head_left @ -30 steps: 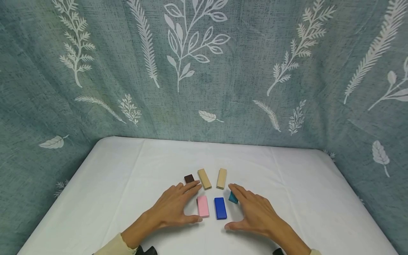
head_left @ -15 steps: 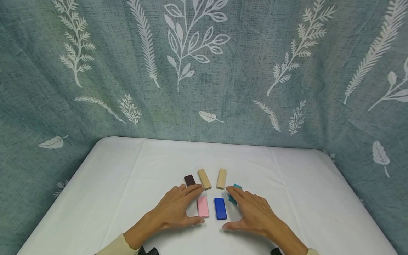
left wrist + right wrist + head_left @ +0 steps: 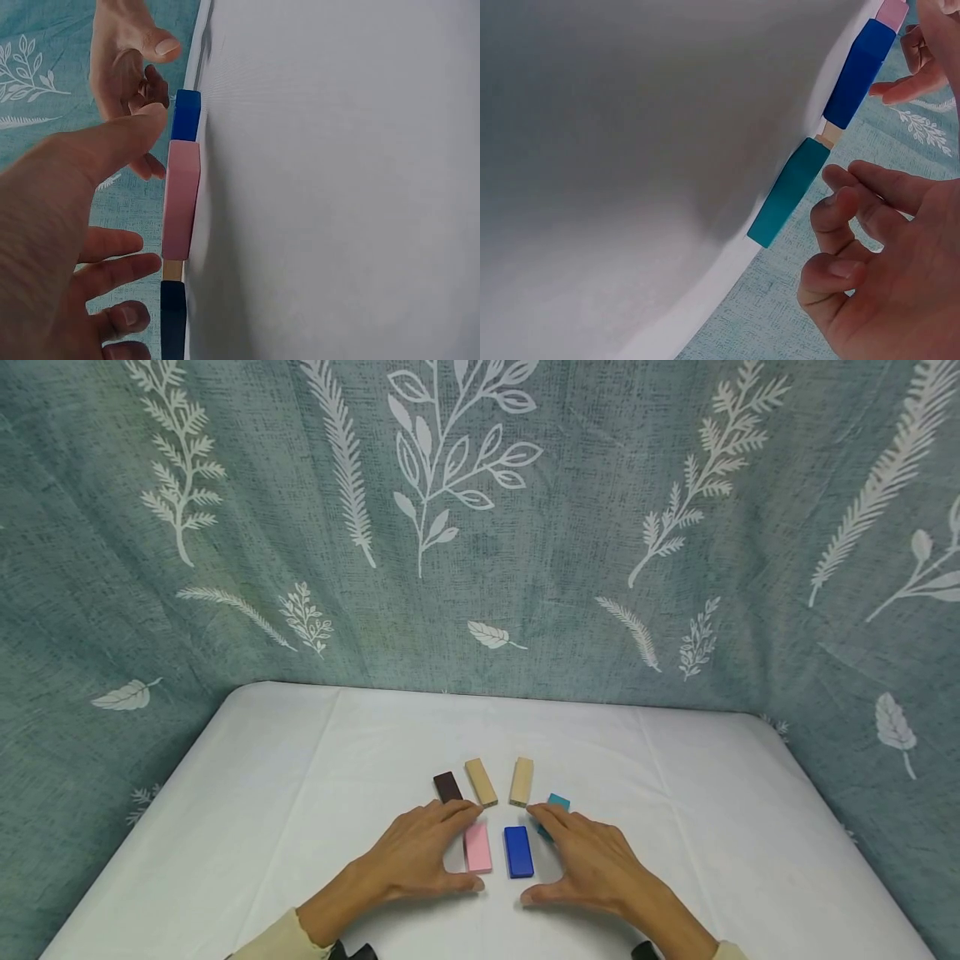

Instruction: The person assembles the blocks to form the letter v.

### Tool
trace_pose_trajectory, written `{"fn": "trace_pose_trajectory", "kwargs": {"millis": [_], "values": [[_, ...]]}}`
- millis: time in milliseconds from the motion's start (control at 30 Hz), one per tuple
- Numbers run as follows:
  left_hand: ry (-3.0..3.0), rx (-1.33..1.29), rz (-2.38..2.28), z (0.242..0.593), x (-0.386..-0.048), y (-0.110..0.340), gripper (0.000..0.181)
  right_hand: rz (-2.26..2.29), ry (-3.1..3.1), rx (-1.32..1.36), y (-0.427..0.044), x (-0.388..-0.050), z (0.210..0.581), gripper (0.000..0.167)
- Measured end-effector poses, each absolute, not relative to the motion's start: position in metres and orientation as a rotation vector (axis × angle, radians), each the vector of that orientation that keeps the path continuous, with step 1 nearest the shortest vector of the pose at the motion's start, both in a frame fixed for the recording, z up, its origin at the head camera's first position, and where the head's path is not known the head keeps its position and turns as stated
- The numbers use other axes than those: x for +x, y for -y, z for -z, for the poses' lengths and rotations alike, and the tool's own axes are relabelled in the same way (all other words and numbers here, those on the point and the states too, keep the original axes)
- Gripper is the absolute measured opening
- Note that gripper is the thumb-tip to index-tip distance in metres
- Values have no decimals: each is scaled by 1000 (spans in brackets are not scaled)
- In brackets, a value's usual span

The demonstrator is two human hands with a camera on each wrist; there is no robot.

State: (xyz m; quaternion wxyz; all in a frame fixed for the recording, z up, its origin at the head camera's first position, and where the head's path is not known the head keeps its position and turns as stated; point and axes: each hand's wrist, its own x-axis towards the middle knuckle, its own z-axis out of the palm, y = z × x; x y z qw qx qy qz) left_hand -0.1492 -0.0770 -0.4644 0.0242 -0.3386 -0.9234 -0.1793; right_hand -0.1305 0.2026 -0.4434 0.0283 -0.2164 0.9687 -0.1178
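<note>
My left hand [image 3: 420, 856] hovers beside a pink block [image 3: 477, 849], thumb and fingers spread apart. Facing it, my right hand [image 3: 596, 864] is held the same way, to the right of a blue block [image 3: 518, 852]. Nothing is held in either. A teal block [image 3: 558, 802] lies partly hidden behind the right fingers, and a dark brown block [image 3: 447, 787] sits just beyond the left fingers. In the left wrist view, a gap shows between the thumb and fingers beside the pink block [image 3: 182, 199]. The right wrist view has the teal block [image 3: 789, 193] near the fingers.
Two tan wooden blocks, one on the left [image 3: 482, 782] and one on the right [image 3: 521, 782], lie farther back on the white table [image 3: 360, 735]. A green-blue curtain [image 3: 570, 527] with white leaf prints hangs behind the table.
Both hands have shifted slightly inward, closer to each other. More of the dark brown block and of the teal block's far end shows now. The blocks appear to lie where they were.
</note>
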Motion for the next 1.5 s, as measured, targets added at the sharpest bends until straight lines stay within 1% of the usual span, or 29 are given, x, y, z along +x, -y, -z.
{"fn": "trace_pose_trajectory", "kwargs": {"millis": [933, 1500], "values": [[2870, -1085, 529, 469, -152, 71, 83, 338, -2946, -758, -197, -135, 446, 104], [2874, -1086, 529, 469, -153, 68, 82, 367, -2902, -738, -191, -136, 443, 91]]}}
